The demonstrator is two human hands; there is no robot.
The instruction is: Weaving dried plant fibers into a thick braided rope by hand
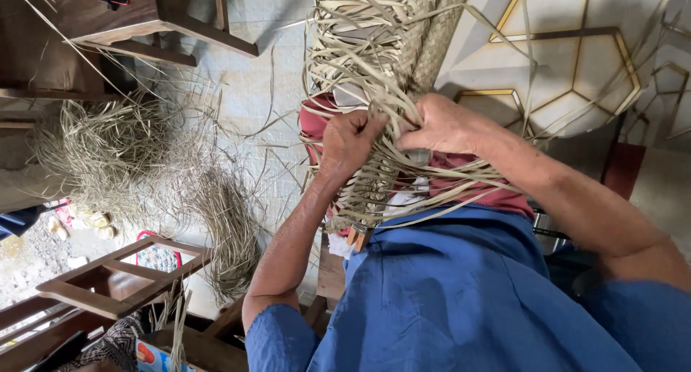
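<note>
Both hands' fingers (374,121) grip woven mat (374,55) strips.

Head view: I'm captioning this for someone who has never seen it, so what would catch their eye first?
Centre frame, the left hand and right hand each grip pale flat strips of a half-woven mat, its loose ends fanning outward. A tangled heap of dried fibre sprawls across the floor at left, above a wooden stool frame.
</note>
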